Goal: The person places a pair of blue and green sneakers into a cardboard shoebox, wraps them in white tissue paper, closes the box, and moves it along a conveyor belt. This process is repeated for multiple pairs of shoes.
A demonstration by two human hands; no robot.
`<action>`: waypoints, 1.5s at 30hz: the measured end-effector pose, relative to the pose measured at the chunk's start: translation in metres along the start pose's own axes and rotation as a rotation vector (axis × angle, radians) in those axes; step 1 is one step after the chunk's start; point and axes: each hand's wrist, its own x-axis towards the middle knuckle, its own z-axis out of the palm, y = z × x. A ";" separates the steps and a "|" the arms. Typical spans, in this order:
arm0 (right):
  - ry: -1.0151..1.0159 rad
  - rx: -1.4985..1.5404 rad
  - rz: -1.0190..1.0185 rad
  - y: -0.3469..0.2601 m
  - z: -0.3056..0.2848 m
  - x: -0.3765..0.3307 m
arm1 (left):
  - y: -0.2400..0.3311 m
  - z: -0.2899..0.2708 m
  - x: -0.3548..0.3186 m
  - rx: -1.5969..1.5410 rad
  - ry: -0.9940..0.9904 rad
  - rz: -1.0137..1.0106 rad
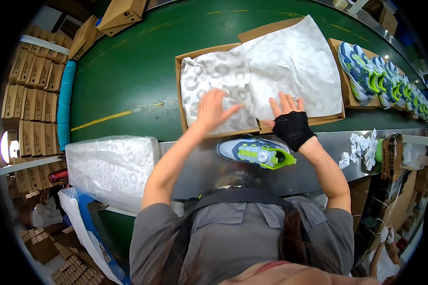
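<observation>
An open cardboard shoe box lies ahead of me, lined with white patterned tissue paper that also spreads across the lid on the right. Over the paper in the left half is my left hand, slightly blurred, thumb apart and holding nothing. My right hand, in a black fingerless lace glove, has its fingers spread at the near edge of the right-hand paper. Whether either palm presses on the paper, I cannot tell. A single blue, white and lime sneaker lies on the metal ledge just below the box.
A stack of patterned tissue in clear plastic lies at left. Several similar sneakers line the right, beside small white packets. Shoe boxes fill shelves at far left; others sit across the green belt.
</observation>
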 end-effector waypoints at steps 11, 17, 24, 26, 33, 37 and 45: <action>0.010 0.523 0.151 0.005 -0.038 -0.022 | 0.040 0.083 -0.090 -0.135 -0.040 0.344; 0.288 0.595 0.404 0.009 -0.066 -0.089 | 0.025 -0.022 -0.093 -0.874 -0.255 -0.035; -0.073 1.366 0.955 -0.041 0.014 -0.116 | -0.027 0.027 0.034 -1.329 0.090 -0.531; 0.016 1.698 1.205 -0.051 0.030 -0.087 | -0.023 0.050 0.046 -1.135 -0.031 -0.610; -0.088 0.847 0.980 -0.028 0.059 -0.038 | -0.012 -0.006 0.002 -1.356 0.030 -0.175; 0.031 0.251 0.272 -0.039 0.077 -0.028 | -0.062 -0.029 -0.027 -1.188 0.655 -0.390; -0.090 0.182 0.090 -0.051 0.080 -0.028 | -0.103 -0.009 -0.018 -0.982 0.246 -0.564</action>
